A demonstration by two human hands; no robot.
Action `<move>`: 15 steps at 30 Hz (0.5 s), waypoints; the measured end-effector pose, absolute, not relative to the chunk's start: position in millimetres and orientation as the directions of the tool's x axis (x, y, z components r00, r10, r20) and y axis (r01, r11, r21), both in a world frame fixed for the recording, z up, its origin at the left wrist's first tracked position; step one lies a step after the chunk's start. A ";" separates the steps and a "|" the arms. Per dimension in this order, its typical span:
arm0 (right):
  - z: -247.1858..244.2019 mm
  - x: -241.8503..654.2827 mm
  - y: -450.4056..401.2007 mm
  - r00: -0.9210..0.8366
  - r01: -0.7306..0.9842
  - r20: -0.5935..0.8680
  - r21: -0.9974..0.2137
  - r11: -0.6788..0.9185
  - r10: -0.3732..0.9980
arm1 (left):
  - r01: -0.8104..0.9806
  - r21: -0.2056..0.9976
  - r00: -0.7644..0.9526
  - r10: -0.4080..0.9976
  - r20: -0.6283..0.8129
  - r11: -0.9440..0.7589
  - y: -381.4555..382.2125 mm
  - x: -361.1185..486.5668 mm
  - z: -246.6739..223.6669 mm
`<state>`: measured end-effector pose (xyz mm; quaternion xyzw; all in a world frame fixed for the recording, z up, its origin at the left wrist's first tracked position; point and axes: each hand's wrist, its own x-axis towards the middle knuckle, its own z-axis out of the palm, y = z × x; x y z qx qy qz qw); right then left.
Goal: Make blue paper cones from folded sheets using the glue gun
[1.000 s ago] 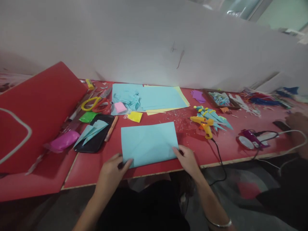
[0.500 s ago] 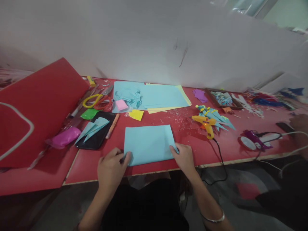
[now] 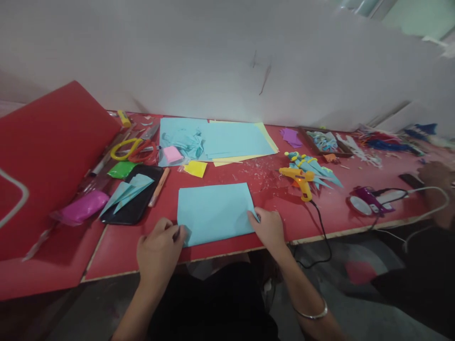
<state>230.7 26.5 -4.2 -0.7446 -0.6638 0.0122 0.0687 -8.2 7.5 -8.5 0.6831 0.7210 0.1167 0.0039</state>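
Observation:
A folded sheet of light blue paper [image 3: 215, 213] lies flat on the red table near its front edge. My left hand [image 3: 159, 248] is at its lower left corner, thumb and curled fingers closed on the edge. On the opposite side, my right hand [image 3: 270, 232] pinches the right edge, with the thumb on top. A yellow glue gun [image 3: 300, 180] with a lit orange light rests right of the sheet, beside a blue paper piece with yellow trim [image 3: 313, 168]. Behind the sheet are larger blue sheets [image 3: 238, 139] over yellow ones.
Left are scissors [image 3: 137, 149], a black tray [image 3: 133, 208] with folded blue paper, an orange pen [image 3: 159, 187], clay packets [image 3: 81, 207] and a red board [image 3: 46, 156]. At right are a scrap box [image 3: 330, 142], a purple device [image 3: 369, 201] and another person's hand [image 3: 437, 180].
The view has shifted slightly, so most things appear a little further left. Both hands stay at the sides of the blue paper, which remains folded and flat.

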 end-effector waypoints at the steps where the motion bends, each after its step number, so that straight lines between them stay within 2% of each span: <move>1: -3.5 230.6 26.9 0.123 0.987 0.068 -0.110 -0.115 0.990 | 0.983 0.177 -0.071 0.986 0.151 0.044 7.8 -7.9 -7.9; 10: -0.5 229.0 27.8 0.142 0.990 0.010 -0.026 -0.142 0.990 | 0.983 0.122 -0.139 0.990 0.018 0.136 14.1 -2.6 3.6; 15: 0.7 228.8 28.7 0.160 0.987 0.010 -0.029 -0.160 0.987 | 0.975 0.139 -0.173 0.984 -0.034 0.176 16.2 1.7 11.1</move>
